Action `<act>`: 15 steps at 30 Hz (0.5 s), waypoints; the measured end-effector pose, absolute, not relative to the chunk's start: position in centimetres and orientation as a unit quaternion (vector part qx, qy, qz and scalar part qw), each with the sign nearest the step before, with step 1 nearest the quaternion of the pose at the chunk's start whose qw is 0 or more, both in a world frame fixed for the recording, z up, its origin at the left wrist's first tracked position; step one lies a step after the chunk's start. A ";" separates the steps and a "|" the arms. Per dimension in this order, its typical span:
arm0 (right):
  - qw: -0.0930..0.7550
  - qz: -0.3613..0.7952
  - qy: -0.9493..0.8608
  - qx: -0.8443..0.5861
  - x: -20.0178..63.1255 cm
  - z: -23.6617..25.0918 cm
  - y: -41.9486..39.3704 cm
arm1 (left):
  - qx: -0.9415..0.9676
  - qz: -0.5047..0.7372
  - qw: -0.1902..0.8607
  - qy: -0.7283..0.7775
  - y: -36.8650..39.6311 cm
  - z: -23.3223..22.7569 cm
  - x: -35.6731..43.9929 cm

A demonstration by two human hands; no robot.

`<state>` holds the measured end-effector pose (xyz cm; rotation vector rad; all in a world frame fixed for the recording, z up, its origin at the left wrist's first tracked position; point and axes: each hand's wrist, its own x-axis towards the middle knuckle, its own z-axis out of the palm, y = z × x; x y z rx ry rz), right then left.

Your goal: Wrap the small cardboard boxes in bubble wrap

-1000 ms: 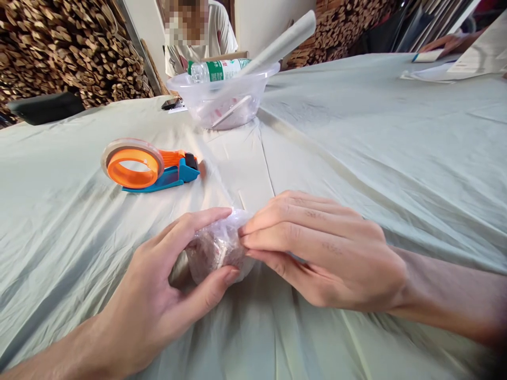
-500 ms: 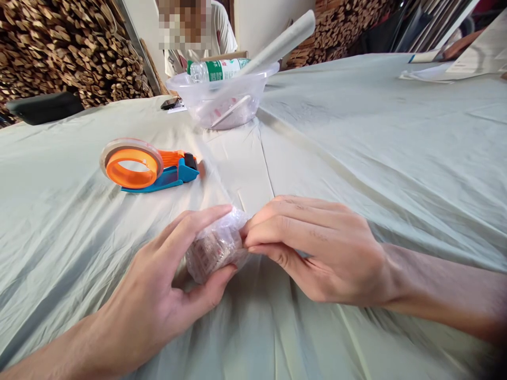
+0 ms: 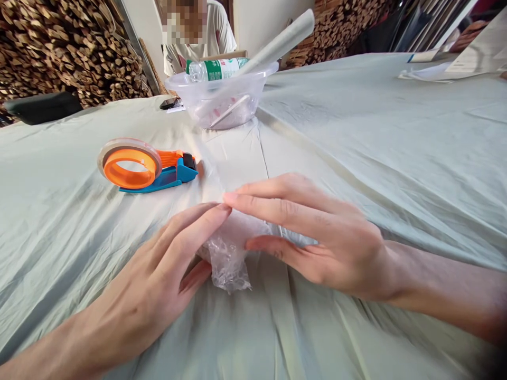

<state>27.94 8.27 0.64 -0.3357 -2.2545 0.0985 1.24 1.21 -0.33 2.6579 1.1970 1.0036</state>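
The left hand [image 3: 162, 269] and right hand [image 3: 336, 237] arch toward each other, index fingertips [image 3: 231, 198] appearing to meet, thumbs [image 3: 273, 248] held lower, both bare forearms [image 3: 439, 282] slanting in from opposite sides.

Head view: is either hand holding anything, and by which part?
The left hand holds the clear plastic-wrapped bundle by its left side; whether the right hand grips cannot be told.

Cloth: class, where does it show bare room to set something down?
Bare cloth lies between bowl and papers; left of the dispenser, nearer than the black case. Crowded: around the plastic, between left hand and right hand.
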 end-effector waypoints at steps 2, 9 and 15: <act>0.413 0.049 -0.901 -0.122 28.0 0.4 8.4 | 0.870 0.327 0.028 0.369 1.2 -0.3 1.2; 0.398 0.107 -0.907 -0.093 28.1 0.2 8.5 | 0.890 0.288 0.008 0.352 1.3 -0.8 -0.6; 0.369 0.177 -0.909 -0.084 28.0 0.6 8.8 | 0.884 0.300 0.006 0.357 1.2 -0.8 -0.4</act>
